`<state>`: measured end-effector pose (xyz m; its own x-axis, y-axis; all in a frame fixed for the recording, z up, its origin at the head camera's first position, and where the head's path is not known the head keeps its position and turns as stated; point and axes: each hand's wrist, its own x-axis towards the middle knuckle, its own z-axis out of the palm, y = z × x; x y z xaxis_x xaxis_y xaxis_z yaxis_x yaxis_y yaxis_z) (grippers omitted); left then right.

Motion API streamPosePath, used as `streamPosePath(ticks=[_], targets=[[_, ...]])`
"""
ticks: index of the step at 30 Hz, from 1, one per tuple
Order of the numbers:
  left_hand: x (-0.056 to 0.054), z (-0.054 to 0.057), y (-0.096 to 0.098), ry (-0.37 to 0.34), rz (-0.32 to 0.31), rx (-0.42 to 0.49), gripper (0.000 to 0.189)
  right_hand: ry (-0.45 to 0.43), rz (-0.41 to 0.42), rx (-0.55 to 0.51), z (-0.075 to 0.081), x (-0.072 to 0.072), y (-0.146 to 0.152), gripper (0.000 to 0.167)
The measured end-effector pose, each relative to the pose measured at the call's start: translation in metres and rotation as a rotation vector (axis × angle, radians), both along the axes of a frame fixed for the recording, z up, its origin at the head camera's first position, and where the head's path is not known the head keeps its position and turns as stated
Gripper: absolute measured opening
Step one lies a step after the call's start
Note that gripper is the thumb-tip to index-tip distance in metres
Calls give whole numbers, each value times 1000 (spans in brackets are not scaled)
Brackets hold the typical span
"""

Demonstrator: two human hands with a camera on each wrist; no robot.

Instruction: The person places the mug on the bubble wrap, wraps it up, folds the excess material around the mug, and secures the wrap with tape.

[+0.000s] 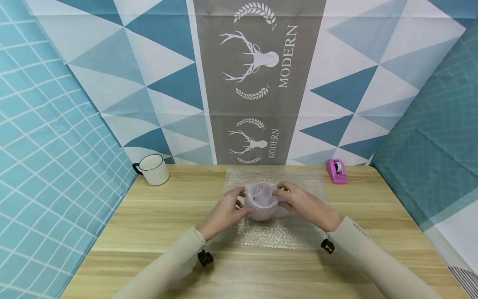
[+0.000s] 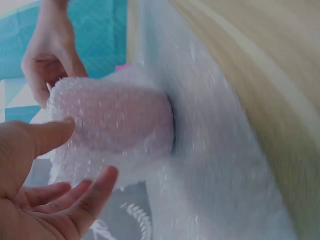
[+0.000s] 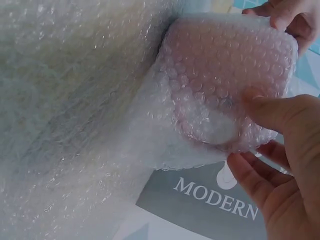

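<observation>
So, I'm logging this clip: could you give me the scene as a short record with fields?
Item: pink mug, upright, wrapped in bubble wrap
Left hand: touches the wrapped mug
Right hand: holds the mug near its top
Beneath: more bubble wrap, on a wood-grain table
Back left: black-handled white mug
Back right: pink tape dispenser

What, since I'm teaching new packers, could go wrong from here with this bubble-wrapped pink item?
The bubble wrap could spring open if the left hand and right hand let go; the tape dispenser stands apart from both. The handle-like bulge on the pink item might take a knock if its cover is thin. The item stands on the flat part of the wrap, so a tug there might topple it.
</observation>
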<state>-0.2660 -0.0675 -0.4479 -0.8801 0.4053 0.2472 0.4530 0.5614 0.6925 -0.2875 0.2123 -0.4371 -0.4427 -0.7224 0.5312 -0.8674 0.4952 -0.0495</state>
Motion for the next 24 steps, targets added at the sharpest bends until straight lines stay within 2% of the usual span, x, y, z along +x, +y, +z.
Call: streamPosePath(ticks=[5, 8, 11, 14, 18, 21, 24], targets=[[-4, 1, -1, -53, -44, 101, 66, 40, 22, 27, 0, -2, 2, 25], [-6, 3, -5, -97, -104, 128, 71, 55, 13, 50, 2, 2, 1, 25], [-9, 8, -8, -138, -140, 142, 83, 69, 16, 68, 4, 8, -3, 25], [-10, 10, -10, -155, -142, 122, 97, 88, 22, 82, 5, 14, -8, 23], [-11, 12, -10, -140, -127, 92, 105, 126, 22, 86, 7, 19, -16, 20], [-10, 12, -10, -132, -119, 90, 110, 145, 32, 65, 8, 23, -22, 21], [-11, 12, -10, -123, -121, 80, 116, 127, 57, 26, 9, 25, -29, 21]])
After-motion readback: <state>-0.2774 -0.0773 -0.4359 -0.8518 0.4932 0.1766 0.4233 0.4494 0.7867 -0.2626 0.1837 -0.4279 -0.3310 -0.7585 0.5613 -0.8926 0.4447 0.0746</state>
